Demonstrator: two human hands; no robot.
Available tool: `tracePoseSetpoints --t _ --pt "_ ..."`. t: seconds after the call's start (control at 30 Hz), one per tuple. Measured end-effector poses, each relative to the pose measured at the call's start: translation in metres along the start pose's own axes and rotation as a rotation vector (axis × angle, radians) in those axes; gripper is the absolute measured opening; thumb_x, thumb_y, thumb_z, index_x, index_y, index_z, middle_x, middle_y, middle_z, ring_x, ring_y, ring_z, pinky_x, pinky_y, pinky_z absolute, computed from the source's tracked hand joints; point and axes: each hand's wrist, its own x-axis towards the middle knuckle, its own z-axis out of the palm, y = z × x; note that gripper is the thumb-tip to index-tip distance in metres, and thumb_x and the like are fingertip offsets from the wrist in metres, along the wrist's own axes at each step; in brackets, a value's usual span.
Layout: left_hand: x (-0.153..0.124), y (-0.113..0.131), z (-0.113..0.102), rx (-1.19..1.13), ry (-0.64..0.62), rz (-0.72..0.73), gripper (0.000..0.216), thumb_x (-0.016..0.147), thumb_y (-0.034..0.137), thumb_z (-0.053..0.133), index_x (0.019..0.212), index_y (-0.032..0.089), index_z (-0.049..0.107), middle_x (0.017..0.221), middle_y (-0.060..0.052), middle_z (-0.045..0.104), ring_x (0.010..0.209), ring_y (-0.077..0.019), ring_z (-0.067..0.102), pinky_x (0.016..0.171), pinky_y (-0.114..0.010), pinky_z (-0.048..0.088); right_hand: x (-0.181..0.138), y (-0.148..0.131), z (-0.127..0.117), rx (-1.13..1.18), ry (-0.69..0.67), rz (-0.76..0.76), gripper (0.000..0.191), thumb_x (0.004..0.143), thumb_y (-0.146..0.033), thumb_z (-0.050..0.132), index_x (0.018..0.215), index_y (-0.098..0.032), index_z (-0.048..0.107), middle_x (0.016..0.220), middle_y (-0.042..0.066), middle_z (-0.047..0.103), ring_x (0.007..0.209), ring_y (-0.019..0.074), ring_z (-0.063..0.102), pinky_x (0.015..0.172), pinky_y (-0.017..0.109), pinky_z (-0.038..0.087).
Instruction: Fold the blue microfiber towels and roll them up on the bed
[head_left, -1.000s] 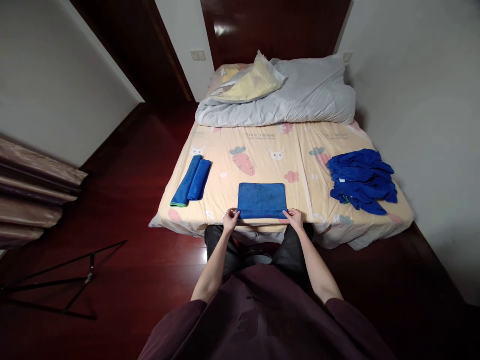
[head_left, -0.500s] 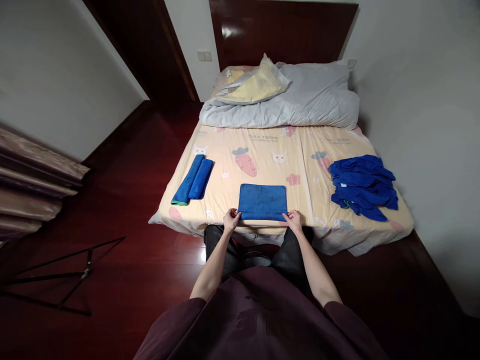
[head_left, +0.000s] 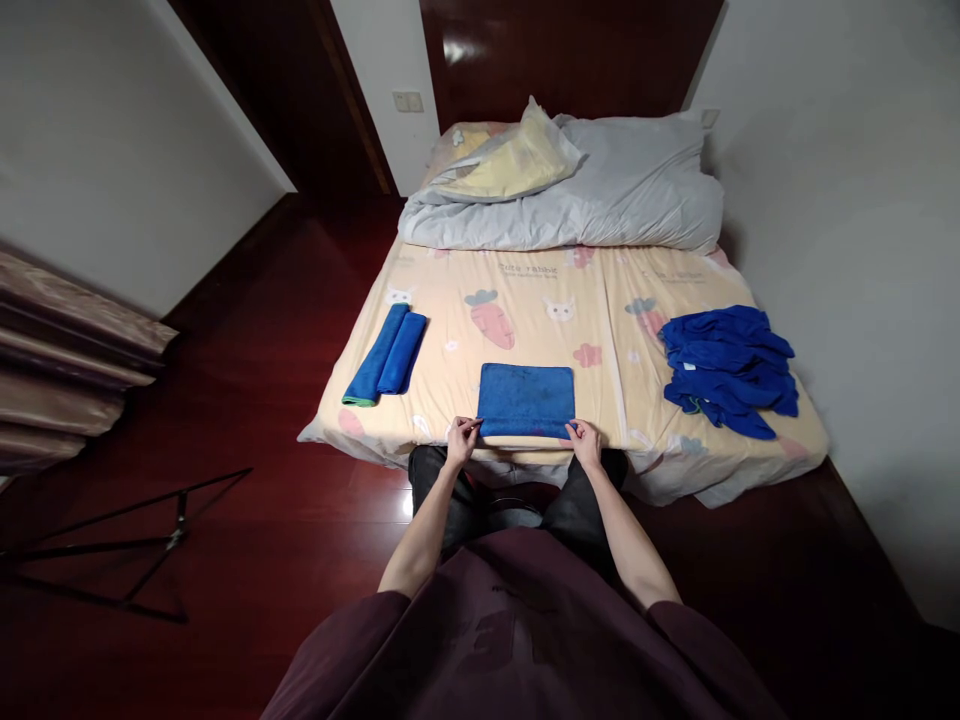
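Note:
A blue towel [head_left: 526,392] lies flat at the front edge of the bed, its near edge turned over into a narrow fold. My left hand [head_left: 463,440] pinches the left end of that fold between thumb and fingers. At the right end, my right hand [head_left: 585,442] pinches the fold in the same way. To the left, two rolled blue towels [head_left: 377,358] rest side by side, the longer one with green edging. A loose heap of blue towels [head_left: 727,370] sits on the right of the bed.
The bed [head_left: 525,290] has a yellow patterned sheet. A grey quilt [head_left: 630,180] and a yellow pillow [head_left: 517,165] are bunched near the dark headboard [head_left: 570,60]. Black tripod legs [head_left: 142,542] stand on the floor at left, below a curtain [head_left: 67,370].
The near edge of the towel is now turned up into a clearer narrow fold, with both hands still at its ends. The view has shifted slightly.

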Motion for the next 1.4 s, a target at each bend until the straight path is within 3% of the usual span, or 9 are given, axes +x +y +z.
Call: tracePoseSetpoints --t 0.13,0.3,0.47,0.57,0.73,0.97,1.27,1.4 --pt "-0.001 -0.007 -0.001 0.028 -0.047 0.031 0.034 0.099 0.027 0.054 0.122 0.021 0.077 0.1 -0.008 0.057 0.095 -0.021 0.062 0.097 -0.038 0.053 -0.002 -0.001 -0.008 -0.059 -0.049 -0.089 0.059 0.093 -0.065 0.051 0.112 -0.017 0.079 0.072 0.006 0.063 0.071 0.0228 0.061 0.079 0.035 0.052" --pt "-0.002 -0.008 -0.003 0.1 -0.137 0.076 0.041 0.101 0.031 0.051 0.136 0.022 0.07 0.105 -0.009 0.056 0.104 -0.0226 0.06 0.105 -0.039 0.049 -0.007 -0.003 -0.019 -0.232 -0.137 -0.2 0.055 0.101 -0.054 0.044 0.136 -0.021 0.071 0.109 0.013 0.073 0.096 0.0261 0.067 0.091 0.037 0.053" --pt "-0.002 -0.001 -0.003 0.2 -0.167 0.057 0.058 0.093 0.046 0.066 0.146 0.024 0.062 0.108 -0.008 0.055 0.112 -0.0266 0.057 0.11 -0.041 0.046 -0.008 -0.006 -0.028 -0.399 -0.246 -0.244 0.06 0.096 -0.053 0.059 0.147 -0.022 0.062 0.116 0.014 0.073 0.099 0.0277 0.068 0.087 0.036 0.053" --pt "-0.001 0.0 -0.003 0.227 -0.177 0.072 0.068 0.085 0.046 0.075 0.147 0.023 0.061 0.109 -0.008 0.054 0.111 -0.0279 0.056 0.109 -0.043 0.046 -0.008 -0.009 -0.029 -0.432 -0.247 -0.279 0.07 0.089 -0.051 0.072 0.151 -0.023 0.057 0.128 0.016 0.069 0.11 0.0311 0.066 0.091 0.038 0.053" --pt "0.003 -0.003 -0.001 0.22 -0.175 0.042 0.065 0.084 0.032 0.072 0.147 0.021 0.061 0.104 -0.008 0.054 0.107 -0.0284 0.057 0.106 -0.043 0.048 -0.008 -0.007 -0.028 -0.364 -0.218 -0.239 0.066 0.088 -0.049 0.073 0.148 -0.023 0.061 0.11 0.013 0.072 0.093 0.0271 0.069 0.085 0.036 0.053" --pt "0.012 -0.009 -0.003 0.152 -0.194 0.023 0.059 0.086 0.013 0.055 0.144 0.018 0.064 0.095 -0.007 0.055 0.094 -0.025 0.06 0.1 -0.041 0.05 0.001 -0.002 -0.032 -0.271 -0.233 -0.191 0.058 0.085 -0.034 0.069 0.142 -0.026 0.066 0.078 0.001 0.066 0.074 0.021 0.063 0.075 0.031 0.05" --pt "0.019 -0.008 0.0 0.147 -0.156 -0.066 0.046 0.09 0.014 0.056 0.132 0.022 0.071 0.092 -0.007 0.059 0.087 -0.0238 0.062 0.092 -0.039 0.052 0.008 -0.005 -0.025 -0.337 -0.204 -0.1 0.057 0.079 -0.024 0.071 0.136 -0.03 0.071 0.086 0.003 0.076 0.081 0.0234 0.069 0.082 0.034 0.054" --pt "0.02 -0.006 -0.001 0.179 -0.166 -0.079 0.041 0.094 0.018 0.055 0.132 0.022 0.071 0.093 -0.007 0.062 0.088 -0.0224 0.063 0.092 -0.037 0.052 0.008 -0.003 -0.027 -0.334 -0.193 -0.103 0.054 0.084 -0.015 0.062 0.136 -0.029 0.071 0.108 0.005 0.079 0.094 0.0226 0.072 0.093 0.034 0.055"
